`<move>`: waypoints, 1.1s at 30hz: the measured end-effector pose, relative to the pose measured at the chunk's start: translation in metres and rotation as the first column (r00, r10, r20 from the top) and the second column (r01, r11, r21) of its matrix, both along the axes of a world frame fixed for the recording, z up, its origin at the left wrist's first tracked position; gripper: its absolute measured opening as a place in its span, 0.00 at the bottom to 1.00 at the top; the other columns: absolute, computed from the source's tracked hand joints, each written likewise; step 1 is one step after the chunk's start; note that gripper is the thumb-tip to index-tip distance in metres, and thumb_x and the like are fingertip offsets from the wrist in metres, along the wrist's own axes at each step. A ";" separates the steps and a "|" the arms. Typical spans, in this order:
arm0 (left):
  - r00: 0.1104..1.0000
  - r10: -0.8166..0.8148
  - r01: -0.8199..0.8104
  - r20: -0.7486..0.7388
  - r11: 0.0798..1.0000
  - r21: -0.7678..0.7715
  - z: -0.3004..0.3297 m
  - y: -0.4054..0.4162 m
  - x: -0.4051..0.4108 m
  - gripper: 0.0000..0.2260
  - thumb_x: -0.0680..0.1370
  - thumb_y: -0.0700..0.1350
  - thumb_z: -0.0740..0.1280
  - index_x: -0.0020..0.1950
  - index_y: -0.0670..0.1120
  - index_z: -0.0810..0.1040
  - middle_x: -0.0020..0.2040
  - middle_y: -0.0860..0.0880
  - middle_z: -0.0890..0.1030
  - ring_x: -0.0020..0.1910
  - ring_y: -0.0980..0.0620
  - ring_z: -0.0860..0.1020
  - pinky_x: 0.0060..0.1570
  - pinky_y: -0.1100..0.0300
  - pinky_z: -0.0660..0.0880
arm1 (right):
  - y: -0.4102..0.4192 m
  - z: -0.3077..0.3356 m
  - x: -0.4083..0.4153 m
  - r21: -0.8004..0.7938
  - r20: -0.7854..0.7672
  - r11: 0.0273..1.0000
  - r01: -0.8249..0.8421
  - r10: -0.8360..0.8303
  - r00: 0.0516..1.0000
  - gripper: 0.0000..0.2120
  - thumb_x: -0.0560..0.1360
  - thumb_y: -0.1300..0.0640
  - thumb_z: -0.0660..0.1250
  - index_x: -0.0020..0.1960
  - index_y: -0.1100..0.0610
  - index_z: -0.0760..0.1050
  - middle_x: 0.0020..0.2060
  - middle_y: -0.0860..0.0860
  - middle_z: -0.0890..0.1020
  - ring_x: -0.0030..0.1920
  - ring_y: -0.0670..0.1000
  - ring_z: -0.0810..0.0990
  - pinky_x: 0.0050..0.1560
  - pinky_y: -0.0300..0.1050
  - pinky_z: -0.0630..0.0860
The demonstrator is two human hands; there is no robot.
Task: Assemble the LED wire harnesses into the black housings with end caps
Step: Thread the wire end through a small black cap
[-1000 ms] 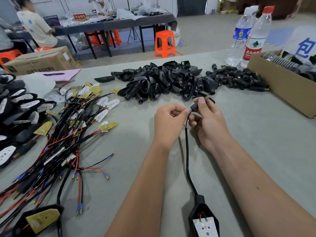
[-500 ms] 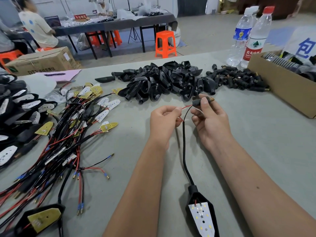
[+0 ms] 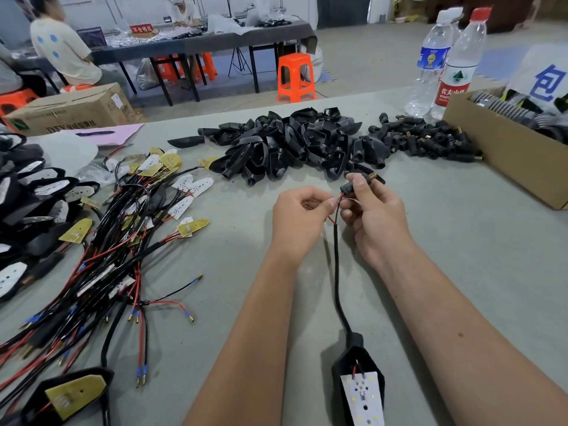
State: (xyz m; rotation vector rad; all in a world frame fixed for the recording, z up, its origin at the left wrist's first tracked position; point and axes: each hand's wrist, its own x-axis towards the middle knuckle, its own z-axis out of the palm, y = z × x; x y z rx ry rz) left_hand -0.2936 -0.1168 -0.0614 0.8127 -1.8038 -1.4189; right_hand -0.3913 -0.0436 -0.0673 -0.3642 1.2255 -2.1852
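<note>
**Q:** Two hands meet over one part; which step is figured?

**A:** Fitting the small black cylindrical end cap with a brass tip (image 3: 353, 186) onto the free end of the black-sleeved wire harness (image 3: 336, 262). The cap is held just above the grey table (image 3: 461, 272), in front of the heap of loose black plastic housings (image 3: 292, 146). The harness runs from the cap toward the viewer into a black teardrop housing (image 3: 358, 364), where its white LED board (image 3: 362, 398) already sits.

**Q:** How do the hands lie?

**A:** The right hand (image 3: 373, 216) has thumb and forefinger curled round the cap, pinching it. The left hand (image 3: 296, 219) pinches the thin red lead (image 3: 339, 199) at the mouth of the cap, its remaining fingers curled under.

**Q:** What does the next move call for?

**A:** Probably feeding both leads through the cap and sliding it down to the sleeve; the leads are limp, so a close pinch near their tips seems wise. Whether the black lead is already inside cannot be told.

**Q:** And round about?

**A:** Right of the heap, a pile of spare brass-tipped black caps (image 3: 430, 142); beyond it a brown cardboard box (image 3: 507, 155) and two clear water bottles (image 3: 451, 63). Left, a tangle of red-and-black unassembled harnesses with yellow and white boards (image 3: 107, 241).
</note>
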 end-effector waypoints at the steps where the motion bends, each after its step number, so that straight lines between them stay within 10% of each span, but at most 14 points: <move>1: 1.000 -0.015 0.015 0.009 1.000 -0.001 0.000 0.001 -0.001 0.05 0.77 0.40 0.74 0.41 0.46 0.85 0.34 0.51 0.82 0.32 0.59 0.77 0.37 0.65 0.73 | -0.001 0.000 0.000 -0.007 0.002 1.000 0.015 -0.015 1.000 0.06 0.83 0.59 0.67 0.50 0.60 0.80 0.32 0.50 0.80 0.30 0.46 0.76 0.30 0.36 0.74; 11: 0.999 0.045 -0.045 -0.011 0.999 -0.004 0.000 0.001 -0.003 0.06 0.78 0.40 0.73 0.41 0.46 0.85 0.35 0.51 0.82 0.34 0.57 0.77 0.39 0.60 0.76 | -0.002 -0.003 0.001 0.047 -0.146 0.998 -0.035 0.042 0.988 0.04 0.82 0.60 0.68 0.52 0.62 0.79 0.34 0.50 0.78 0.32 0.47 0.75 0.30 0.38 0.73; 19: 0.989 -0.121 0.142 -0.082 0.928 0.346 0.007 0.006 0.003 0.02 0.81 0.39 0.70 0.50 0.41 0.82 0.42 0.45 0.87 0.35 0.47 0.85 0.35 0.61 0.80 | -0.001 -0.001 0.000 -0.054 0.006 0.995 0.086 -0.086 0.996 0.05 0.83 0.60 0.67 0.51 0.60 0.80 0.38 0.53 0.81 0.31 0.47 0.75 0.27 0.37 0.71; 33: 0.993 -0.110 0.100 0.034 0.969 0.228 0.012 -0.004 0.013 0.10 0.78 0.33 0.67 0.44 0.45 0.84 0.36 0.49 0.82 0.29 0.54 0.71 0.29 0.66 0.68 | 0.002 0.000 -0.003 0.049 -0.074 0.999 -0.016 0.019 0.997 0.06 0.83 0.58 0.67 0.50 0.60 0.80 0.37 0.51 0.82 0.32 0.49 0.75 0.29 0.40 0.70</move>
